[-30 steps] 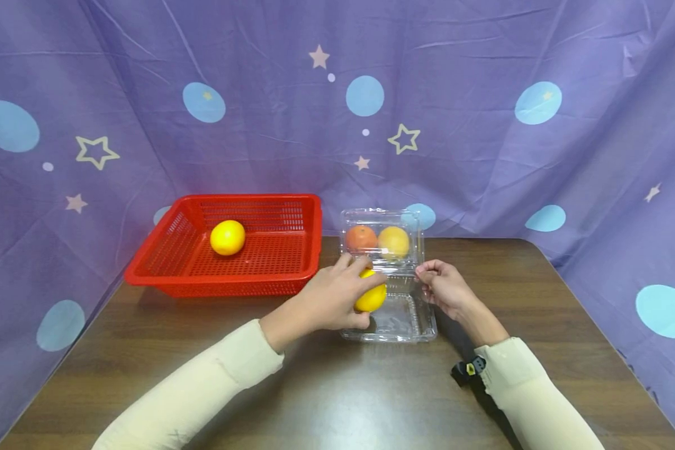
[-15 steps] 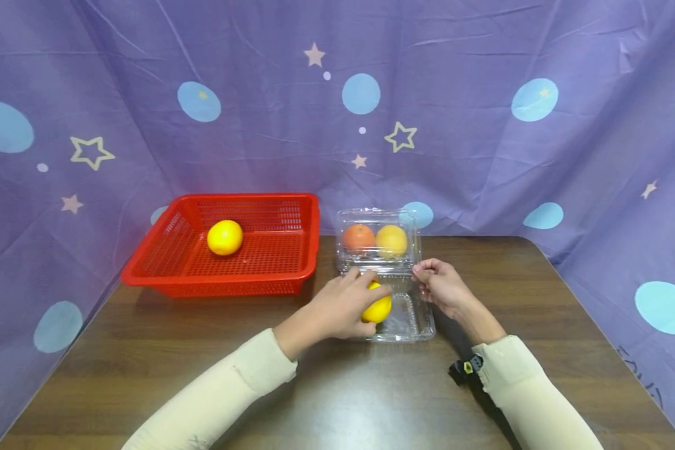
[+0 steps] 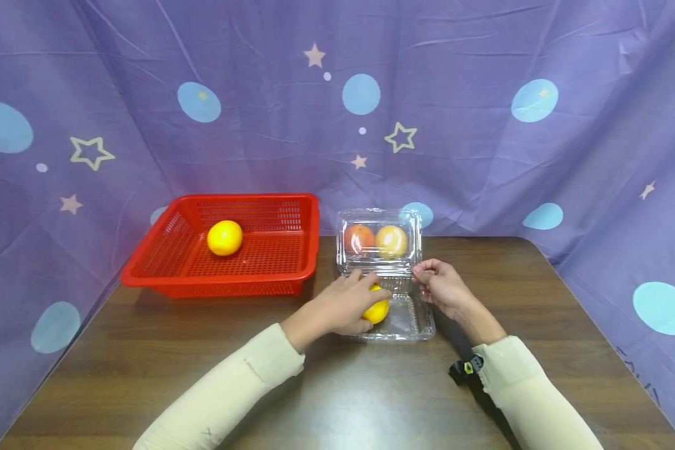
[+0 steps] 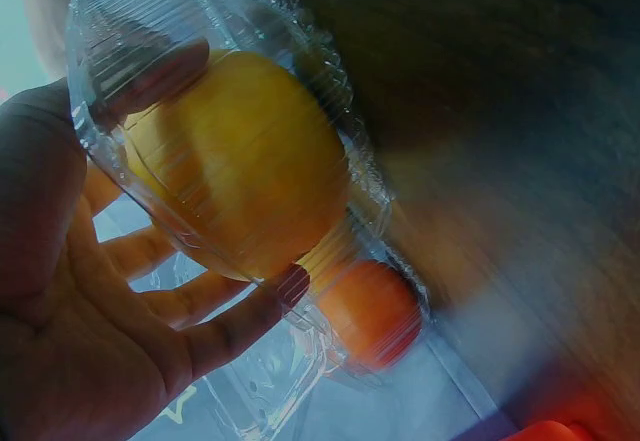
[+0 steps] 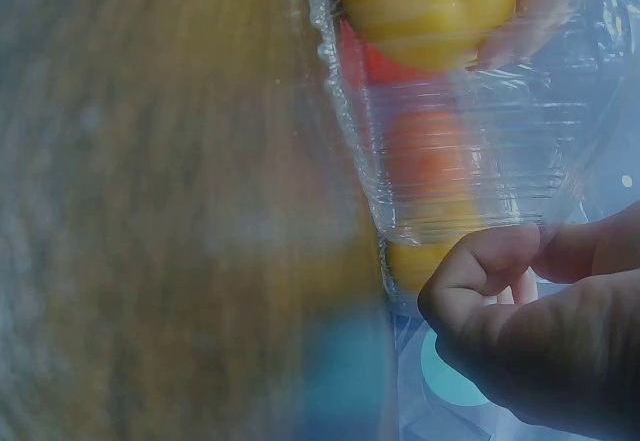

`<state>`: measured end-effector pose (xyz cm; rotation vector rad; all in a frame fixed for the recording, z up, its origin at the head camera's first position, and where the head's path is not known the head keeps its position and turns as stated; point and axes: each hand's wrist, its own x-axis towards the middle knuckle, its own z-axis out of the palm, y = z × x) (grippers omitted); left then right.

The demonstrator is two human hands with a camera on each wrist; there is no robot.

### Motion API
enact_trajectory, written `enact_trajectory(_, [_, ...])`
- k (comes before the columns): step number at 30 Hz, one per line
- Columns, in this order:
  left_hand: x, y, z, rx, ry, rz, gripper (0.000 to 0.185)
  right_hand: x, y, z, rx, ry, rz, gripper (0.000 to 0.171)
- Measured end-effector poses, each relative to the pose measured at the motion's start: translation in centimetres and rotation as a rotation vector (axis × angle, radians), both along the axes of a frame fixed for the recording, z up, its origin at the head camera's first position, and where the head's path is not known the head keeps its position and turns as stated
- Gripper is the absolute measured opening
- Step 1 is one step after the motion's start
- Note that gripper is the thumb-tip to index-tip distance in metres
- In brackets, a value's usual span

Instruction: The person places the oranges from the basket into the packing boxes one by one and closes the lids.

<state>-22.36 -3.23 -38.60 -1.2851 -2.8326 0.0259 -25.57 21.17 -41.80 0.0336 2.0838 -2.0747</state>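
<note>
My left hand holds a round yellow orange low in the left part of an open clear plastic clamshell container. In the left wrist view the thumb and fingers lie around the orange, seen through the container's clear ribbed wall. My right hand pinches the container's right edge near the hinge with thumb and forefinger. The container's lid stands raised at the back. Through it show a reddish-orange fruit and a paler yellow-orange fruit; whether they lie behind or against it I cannot tell.
A red plastic basket with slotted walls stands left of the container, with one yellow orange inside. The wooden table ends at a purple curtain with stars and dots. A dark strap sits at the right wrist.
My left hand has carried the orange down and toward me into the container. The raised lid has shifted slightly, its glare brighter. My right hand keeps its pinch on the edge.
</note>
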Motion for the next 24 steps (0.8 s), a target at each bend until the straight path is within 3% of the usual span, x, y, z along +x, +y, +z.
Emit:
enact_trajectory(11, [0.2,-0.7,0.9,0.042,0.019,-0.028,0.059,-0.1,0.4,0.1,0.003,0.01,0.003,0.006])
enact_trajectory(19, [0.0,-3.0,3.0,0.046,0.104,-0.068,0.045,-0.2,0.3,-0.1,0.034,0.008,0.002,0.006])
enact_trajectory(24, [-0.8,-5.4,4.6,0.079,0.151,-0.035,0.046,-0.2,0.3,-0.3,0.032,0.004,0.002,0.005])
